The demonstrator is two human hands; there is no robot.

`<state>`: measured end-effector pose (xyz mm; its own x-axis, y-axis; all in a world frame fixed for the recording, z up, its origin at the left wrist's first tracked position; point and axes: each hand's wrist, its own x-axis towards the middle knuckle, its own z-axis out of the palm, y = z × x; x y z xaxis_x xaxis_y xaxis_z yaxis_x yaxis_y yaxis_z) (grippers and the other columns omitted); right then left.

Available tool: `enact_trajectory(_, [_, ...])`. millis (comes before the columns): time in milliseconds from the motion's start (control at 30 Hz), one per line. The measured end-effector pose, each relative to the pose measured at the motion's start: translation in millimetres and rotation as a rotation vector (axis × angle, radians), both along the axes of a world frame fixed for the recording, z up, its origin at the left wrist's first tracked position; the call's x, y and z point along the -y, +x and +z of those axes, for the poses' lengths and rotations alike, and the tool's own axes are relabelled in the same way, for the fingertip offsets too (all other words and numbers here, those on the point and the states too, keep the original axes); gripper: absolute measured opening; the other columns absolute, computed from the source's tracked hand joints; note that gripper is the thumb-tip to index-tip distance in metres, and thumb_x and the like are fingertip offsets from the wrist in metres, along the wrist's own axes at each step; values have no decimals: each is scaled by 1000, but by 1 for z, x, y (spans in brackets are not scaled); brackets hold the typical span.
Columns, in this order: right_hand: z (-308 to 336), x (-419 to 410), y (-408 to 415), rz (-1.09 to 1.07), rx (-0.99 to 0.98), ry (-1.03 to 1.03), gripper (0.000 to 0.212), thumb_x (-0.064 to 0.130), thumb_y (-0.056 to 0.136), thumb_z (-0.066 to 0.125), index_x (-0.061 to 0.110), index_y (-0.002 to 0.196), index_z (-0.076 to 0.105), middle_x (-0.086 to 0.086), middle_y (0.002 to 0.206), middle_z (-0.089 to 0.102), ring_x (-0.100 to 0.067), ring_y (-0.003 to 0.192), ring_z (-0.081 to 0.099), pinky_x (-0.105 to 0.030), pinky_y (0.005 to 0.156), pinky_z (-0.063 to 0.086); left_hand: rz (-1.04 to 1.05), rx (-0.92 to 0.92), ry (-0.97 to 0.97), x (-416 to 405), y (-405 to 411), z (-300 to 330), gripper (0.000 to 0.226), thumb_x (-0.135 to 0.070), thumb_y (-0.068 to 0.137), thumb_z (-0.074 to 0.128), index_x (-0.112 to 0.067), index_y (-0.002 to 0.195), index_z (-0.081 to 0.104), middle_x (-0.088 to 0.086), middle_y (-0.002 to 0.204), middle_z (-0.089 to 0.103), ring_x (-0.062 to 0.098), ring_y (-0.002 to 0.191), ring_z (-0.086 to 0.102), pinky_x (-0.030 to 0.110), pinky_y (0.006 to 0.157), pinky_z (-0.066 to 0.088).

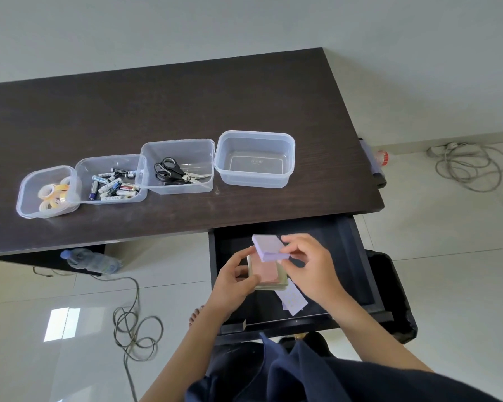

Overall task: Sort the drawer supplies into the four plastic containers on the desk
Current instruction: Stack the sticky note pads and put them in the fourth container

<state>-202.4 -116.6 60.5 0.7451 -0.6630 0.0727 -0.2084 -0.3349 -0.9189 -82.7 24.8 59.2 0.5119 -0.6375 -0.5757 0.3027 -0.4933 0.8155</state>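
Observation:
Over the open dark drawer (349, 256), my right hand (308, 268) pinches a purple sticky-note pad (269, 247), tilted above a stack. My left hand (235, 274) grips that stack of pads (266, 275), pink on top. A loose purple pad (292, 298) lies in the drawer below. On the desk stand four clear containers in a row: one with tape rolls (48, 191), one with batteries (111, 179), one with black scissors (177, 166), and an empty container (254, 158) at the right.
The dark desk (186, 105) has bare surface behind and in front of the containers. A water bottle (92, 261) and cables (134, 332) lie on the tiled floor under the desk. More cable (471, 163) lies at the far right. A black bin (389, 291) stands beside the drawer.

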Motion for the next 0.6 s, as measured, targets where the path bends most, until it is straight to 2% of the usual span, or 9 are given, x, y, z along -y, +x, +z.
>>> enact_trajectory(67, [-8, -7, -3, 10, -32, -33, 17, -3, 72, 75, 11, 79, 68, 8, 102, 62, -5, 98, 61, -28, 76, 56, 5, -3, -24, 2, -1, 1, 56, -1, 84, 59, -38, 125, 52, 13, 101, 69, 25, 89, 69, 38, 80, 59])
enact_trajectory(167, [-16, -14, -8, 12, -29, -25, 17, -1, 71, 77, 11, 78, 68, 5, 107, 63, -5, 104, 60, -27, 75, 57, 11, 13, -61, 4, -3, 4, 54, -6, 85, 65, -38, 127, 51, 10, 101, 69, 16, 87, 70, 28, 73, 58])
enact_trajectory(300, [-20, -13, -11, -24, -68, 119, 18, 1, 70, 80, 14, 81, 73, -1, 112, 65, -14, 106, 63, -26, 82, 57, 56, -38, -91, 2, -5, 6, 54, -11, 85, 69, -46, 122, 50, 13, 103, 69, 26, 94, 68, 42, 84, 56])
enact_trajectory(367, [-17, -13, -12, -3, -85, 190, 19, 4, 69, 82, 16, 82, 75, 2, 113, 64, -10, 106, 63, -24, 84, 56, 59, -71, -116, 0, -4, 7, 56, -11, 84, 70, -45, 124, 49, 15, 107, 68, 26, 99, 67, 40, 88, 55])
enact_trajectory(467, [-12, -13, -10, 15, -65, 281, 15, 12, 68, 84, 14, 80, 75, 5, 113, 65, -5, 102, 64, -20, 80, 55, 27, -66, -148, -2, -2, 9, 63, -13, 81, 74, -39, 131, 47, 14, 109, 68, 25, 102, 67, 37, 88, 56])
enact_trajectory(600, [-6, -15, -2, -108, -71, 344, 9, 25, 77, 77, 18, 81, 76, 8, 100, 72, -6, 91, 66, -21, 75, 53, 11, -63, -171, -4, -1, 11, 67, -31, 71, 74, -42, 130, 46, 14, 108, 68, 28, 103, 66, 42, 90, 55])
